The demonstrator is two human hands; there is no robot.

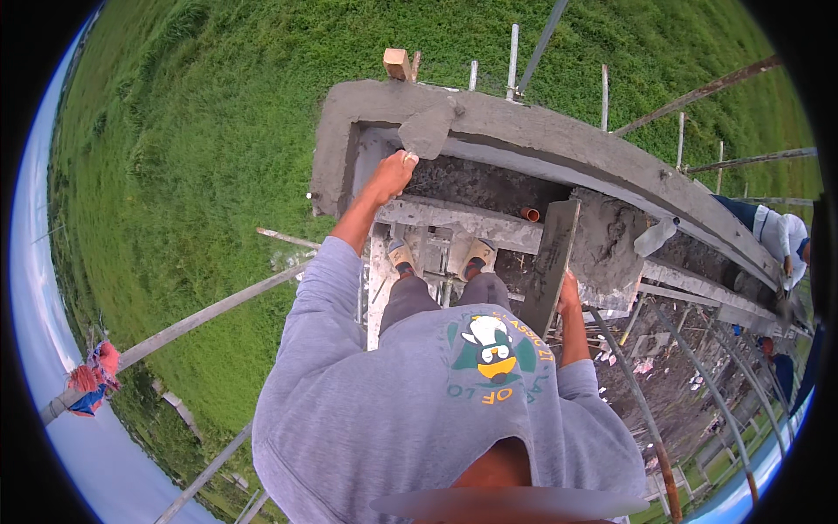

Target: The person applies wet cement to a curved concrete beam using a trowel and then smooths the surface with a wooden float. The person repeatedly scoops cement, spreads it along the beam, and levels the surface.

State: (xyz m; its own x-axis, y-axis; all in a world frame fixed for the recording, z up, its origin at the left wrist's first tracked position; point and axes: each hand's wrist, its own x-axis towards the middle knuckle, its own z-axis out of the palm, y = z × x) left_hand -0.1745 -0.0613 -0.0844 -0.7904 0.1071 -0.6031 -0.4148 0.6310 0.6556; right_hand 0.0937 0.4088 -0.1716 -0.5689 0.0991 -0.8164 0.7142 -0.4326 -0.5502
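Left hand (pixel 392 173) grips trowel (pixel 427 129) against wet ledge (pixel 559 140); right hand (pixel 568 294) clasps mortar board (pixel 552 262).

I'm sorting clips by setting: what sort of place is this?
Likely an outdoor construction site, up high: the left hand trowels wet mortar onto a concrete wall top, with scaffold poles and grass below.

I can't see my left hand's (pixel 390 173) fingers around the trowel (pixel 427 129) handle. The board (pixel 552 262) hides my right hand's (pixel 569 293) palm. The far worker (pixel 779 240) is cut off at the rim.
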